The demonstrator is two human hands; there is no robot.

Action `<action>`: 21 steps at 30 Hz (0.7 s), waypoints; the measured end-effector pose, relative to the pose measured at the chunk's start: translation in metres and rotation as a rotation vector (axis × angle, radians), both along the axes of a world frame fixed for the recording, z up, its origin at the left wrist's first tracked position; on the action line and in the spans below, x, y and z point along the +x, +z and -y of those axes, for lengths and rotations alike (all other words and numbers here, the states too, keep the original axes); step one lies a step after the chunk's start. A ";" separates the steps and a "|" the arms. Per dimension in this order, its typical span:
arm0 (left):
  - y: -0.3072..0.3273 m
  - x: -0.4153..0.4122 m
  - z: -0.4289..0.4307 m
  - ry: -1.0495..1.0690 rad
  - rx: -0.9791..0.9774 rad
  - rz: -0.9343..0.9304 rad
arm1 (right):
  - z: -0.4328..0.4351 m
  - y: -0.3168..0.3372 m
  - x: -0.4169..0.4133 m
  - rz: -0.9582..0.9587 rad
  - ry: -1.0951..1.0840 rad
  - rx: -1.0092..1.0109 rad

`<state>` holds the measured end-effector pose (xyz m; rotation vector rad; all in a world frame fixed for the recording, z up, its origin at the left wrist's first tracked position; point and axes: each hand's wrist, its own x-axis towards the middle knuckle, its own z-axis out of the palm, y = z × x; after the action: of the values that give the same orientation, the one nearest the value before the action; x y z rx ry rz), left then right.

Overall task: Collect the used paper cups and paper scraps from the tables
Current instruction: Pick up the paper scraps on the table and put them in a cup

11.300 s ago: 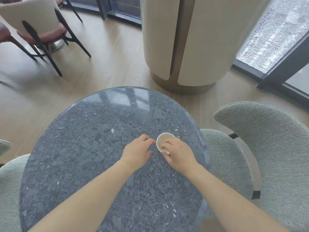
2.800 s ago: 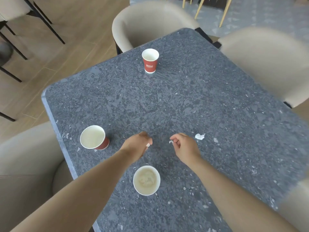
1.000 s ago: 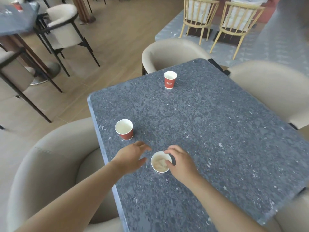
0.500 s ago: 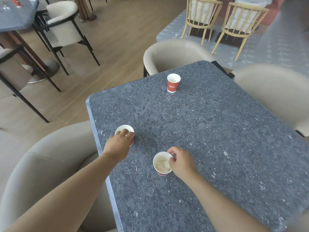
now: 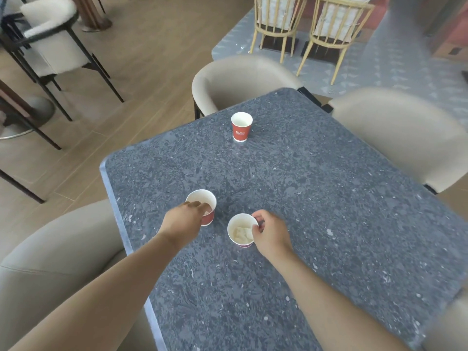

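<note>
Three red paper cups stand on the dark speckled table [image 5: 316, 198]. My right hand [image 5: 272, 233] grips the rim of the nearest cup [image 5: 240, 231], which holds crumpled white paper scraps. My left hand [image 5: 183, 221] holds the cup by the left edge [image 5: 201, 202], fingers over its rim and reaching inside, where a white scrap shows. The third cup [image 5: 241, 126] stands upright and alone near the far end. Tiny white flecks dot the tabletop.
Beige upholstered chairs ring the table: one at the near left [image 5: 58, 262], one at the far end [image 5: 240, 79], one on the right [image 5: 400, 133]. Wooden chairs [image 5: 304, 24] and a black-framed chair [image 5: 53, 44] stand farther off on the floor.
My left hand has gone from hovering beside the scrap cup to the left cup and now has its fingers over that rim. My right hand keeps its hold on the scrap cup.
</note>
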<state>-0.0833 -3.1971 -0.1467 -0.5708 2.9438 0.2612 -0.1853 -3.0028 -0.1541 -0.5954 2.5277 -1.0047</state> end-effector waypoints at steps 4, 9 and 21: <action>0.003 -0.025 -0.006 -0.054 0.002 -0.049 | 0.003 0.001 -0.019 -0.002 -0.024 -0.029; 0.013 -0.059 -0.003 -0.078 -0.018 -0.084 | 0.003 -0.001 -0.049 -0.002 -0.102 -0.039; 0.045 -0.166 0.038 -0.134 -0.033 -0.237 | 0.034 -0.010 -0.124 0.022 -0.190 -0.144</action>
<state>-0.2497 -3.2348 -0.1020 -0.3657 3.2033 0.2842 -0.3089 -3.0372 -0.1639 -0.3845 2.5446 -1.2615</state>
